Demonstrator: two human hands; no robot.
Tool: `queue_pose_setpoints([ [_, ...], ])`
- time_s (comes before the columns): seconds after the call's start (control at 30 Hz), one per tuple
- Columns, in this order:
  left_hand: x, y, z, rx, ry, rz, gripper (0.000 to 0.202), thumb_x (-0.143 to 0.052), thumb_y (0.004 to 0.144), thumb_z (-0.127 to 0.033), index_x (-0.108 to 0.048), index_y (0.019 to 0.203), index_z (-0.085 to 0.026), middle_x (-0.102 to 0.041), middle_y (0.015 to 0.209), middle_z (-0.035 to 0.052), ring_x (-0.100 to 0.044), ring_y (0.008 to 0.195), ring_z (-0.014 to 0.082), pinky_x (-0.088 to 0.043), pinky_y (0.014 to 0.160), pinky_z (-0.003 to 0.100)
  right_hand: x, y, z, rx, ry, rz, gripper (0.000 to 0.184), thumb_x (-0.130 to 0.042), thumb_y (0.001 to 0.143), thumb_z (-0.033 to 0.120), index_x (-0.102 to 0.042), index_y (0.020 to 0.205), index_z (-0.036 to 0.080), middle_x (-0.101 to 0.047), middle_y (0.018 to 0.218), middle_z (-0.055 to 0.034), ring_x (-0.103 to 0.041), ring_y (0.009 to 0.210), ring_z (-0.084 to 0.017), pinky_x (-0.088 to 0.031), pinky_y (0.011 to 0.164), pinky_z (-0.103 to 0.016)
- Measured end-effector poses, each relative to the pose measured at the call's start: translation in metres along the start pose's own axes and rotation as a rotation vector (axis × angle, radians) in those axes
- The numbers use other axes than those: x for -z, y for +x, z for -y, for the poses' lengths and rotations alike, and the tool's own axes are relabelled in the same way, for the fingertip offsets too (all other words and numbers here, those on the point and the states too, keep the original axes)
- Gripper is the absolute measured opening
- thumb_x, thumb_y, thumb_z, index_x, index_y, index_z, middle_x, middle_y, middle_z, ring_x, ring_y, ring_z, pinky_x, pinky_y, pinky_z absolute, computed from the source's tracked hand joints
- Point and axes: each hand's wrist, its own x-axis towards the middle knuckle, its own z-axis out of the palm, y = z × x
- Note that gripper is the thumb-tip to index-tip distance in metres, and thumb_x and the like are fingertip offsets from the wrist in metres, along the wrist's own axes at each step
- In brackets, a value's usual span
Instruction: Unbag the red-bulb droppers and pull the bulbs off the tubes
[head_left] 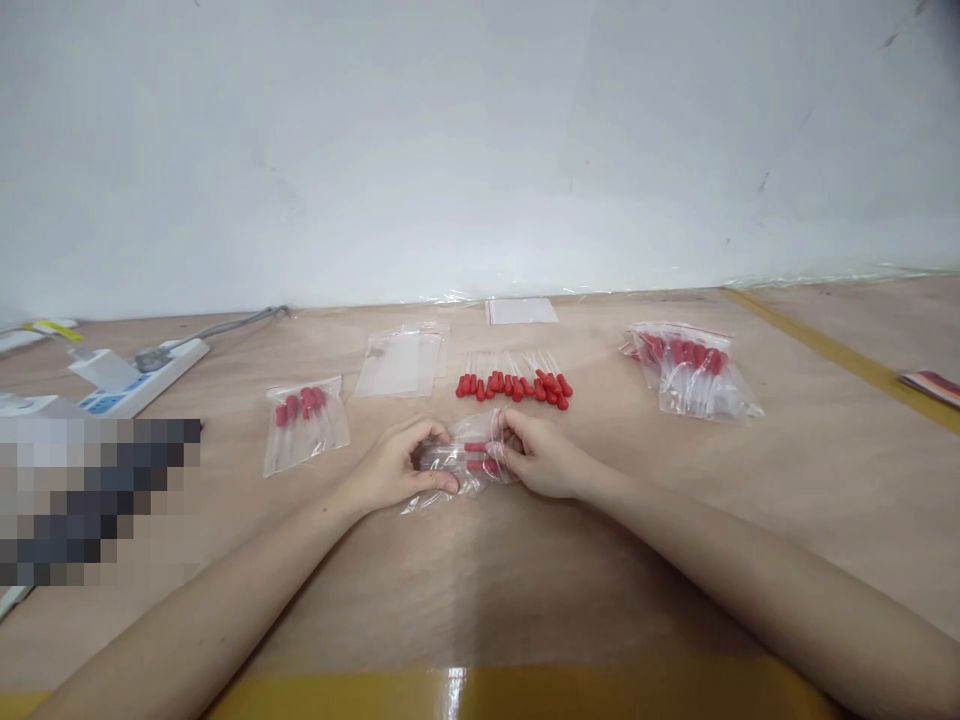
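Two red-capped droppers show in the clear bag between your hands, lying sideways near the middle of the brown table, their red ends toward your right. Your right hand pinches the bag's right edge, by its red line, between thumb and fingers. Your left hand curves around the other end, thumb and fingers apart on either side of the clear tubes; you cannot tell from here how firmly it presses. Just beyond the bag, you have a loose row of droppers, red ends toward you. Flat clear bags lie left of that row, and a white packet lies behind it. A filled bag sits near your left hand; a filled pile lies farther right. A power strip is at far left.
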Motion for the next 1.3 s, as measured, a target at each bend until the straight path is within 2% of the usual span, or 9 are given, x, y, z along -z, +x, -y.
queue_pose_setpoints([
  [0.13, 0.000, 0.000, -0.001, 0.034, 0.010, 0.017, 0.045, -0.068, 0.063, -0.050, -0.051, 0.090, -0.018, -0.054, 0.086, 0.0005, -0.050, 0.076, 0.0142, -0.039, 0.068, 0.025, 0.004, -0.002, 0.004, 0.113, -0.053, 0.083, 0.022, -0.061, 0.069, 0.022, -0.055, 0.089, 0.017, -0.059, 0.082, 0.0000, -0.050, 0.068, -0.011, -0.036, 0.059, -0.022],
  [0.4, -0.001, -0.001, 0.001, 0.040, 0.007, 0.024, 0.044, -0.067, 0.064, -0.050, -0.051, 0.091, -0.019, -0.054, 0.087, 0.0005, -0.050, 0.078, 0.0146, -0.039, 0.069, 0.025, 0.012, 0.000, -0.003, 0.018, -0.104, 0.106, 0.016, -0.056, 0.074, 0.029, -0.058, 0.083, 0.016, -0.055, 0.067, 0.0015, -0.045, 0.057, -0.009, -0.032, 0.051, -0.020],
  [0.6, 0.000, 0.000, 0.001, 0.052, 0.011, 0.033, 0.046, -0.066, 0.065, -0.051, -0.050, 0.092, -0.019, -0.054, 0.089, 0.0008, -0.051, 0.080, 0.0152, -0.039, 0.071, 0.026, 0.013, -0.004, 0.002, 0.070, -0.240, 0.039, 0.003, -0.051, 0.076, 0.020, -0.051, 0.077, 0.017, -0.056, 0.070, -0.0001, -0.048, 0.059, -0.009, -0.034, 0.053, -0.021],
  [0.7, 0.000, 0.000, 0.000, 0.065, 0.015, 0.038, 0.046, -0.066, 0.065, -0.052, -0.050, 0.093, -0.019, -0.054, 0.089, 0.0010, -0.051, 0.080, 0.0154, -0.040, 0.070, 0.026, 0.014, -0.003, 0.003, 0.053, -0.131, 0.019, 0.002, -0.050, 0.077, 0.019, -0.050, 0.076, 0.018, -0.055, 0.068, 0.0013, -0.048, 0.057, -0.008, -0.036, 0.051, -0.019],
  [0.8, 0.000, -0.001, 0.000, 0.067, 0.026, 0.035, 0.045, -0.066, 0.066, -0.051, -0.050, 0.093, -0.019, -0.055, 0.089, 0.0010, -0.051, 0.078, 0.0152, -0.040, 0.068, 0.026, 0.021, 0.002, 0.001, -0.125, 0.094, -0.003, 0.004, -0.050, 0.079, 0.023, -0.050, 0.081, 0.019, -0.055, 0.064, 0.0017, -0.050, 0.050, -0.007, -0.039, 0.043, -0.019],
  [0.93, 0.001, -0.002, 0.000, 0.054, 0.043, -0.003, 0.047, -0.068, 0.064, -0.049, -0.049, 0.094, -0.019, -0.056, 0.093, 0.0025, -0.053, 0.083, 0.0170, -0.042, 0.071, 0.028, 0.045, 0.006, -0.003, -0.421, 0.387, 0.003, 0.012, -0.055, 0.079, 0.028, -0.051, 0.084, 0.017, -0.057, 0.065, 0.0002, -0.056, 0.047, -0.009, -0.049, 0.042, -0.022],
  [1.03, 0.003, -0.002, -0.002, -0.071, 0.013, -0.025, 0.040, -0.068, 0.067, -0.043, -0.052, 0.094, -0.019, -0.056, 0.104, 0.0065, -0.053, 0.095, 0.0197, -0.042, 0.082, 0.032, 0.072, 0.002, -0.007, -0.360, 0.460, 0.011, 0.015, -0.066, 0.070, 0.024, -0.058, 0.079, 0.016, -0.060, 0.069, 0.0001, -0.060, 0.057, -0.009, -0.055, 0.055, -0.024],
  [1.13, 0.008, 0.001, -0.008, -0.233, -0.070, 0.057, 0.025, -0.061, 0.076, -0.033, -0.056, 0.096, -0.018, -0.057, 0.108, 0.0084, -0.052, 0.104, 0.0194, -0.041, 0.090, 0.033, 0.105, -0.005, -0.010, -0.299, 0.419, -0.047, 0.013, -0.068, 0.066, 0.021, -0.063, 0.077, 0.016, -0.064, 0.072, -0.0019, -0.061, 0.063, -0.010, -0.054, 0.057, -0.022],
  [1.3, 0.008, 0.012, -0.025, -0.317, -0.017, 0.197, 0.034, -0.046, 0.087, -0.027, -0.049, 0.121, -0.022, -0.049, 0.128, 0.0075, -0.035, 0.126, 0.0207, -0.028, 0.105, 0.041, 0.146, -0.010, -0.014, -0.237, 0.456, -0.341, 0.015, -0.067, 0.069, 0.024, -0.064, 0.081, 0.016, -0.067, 0.084, -0.0082, -0.063, 0.072, -0.014, -0.054, 0.063, -0.028],
])
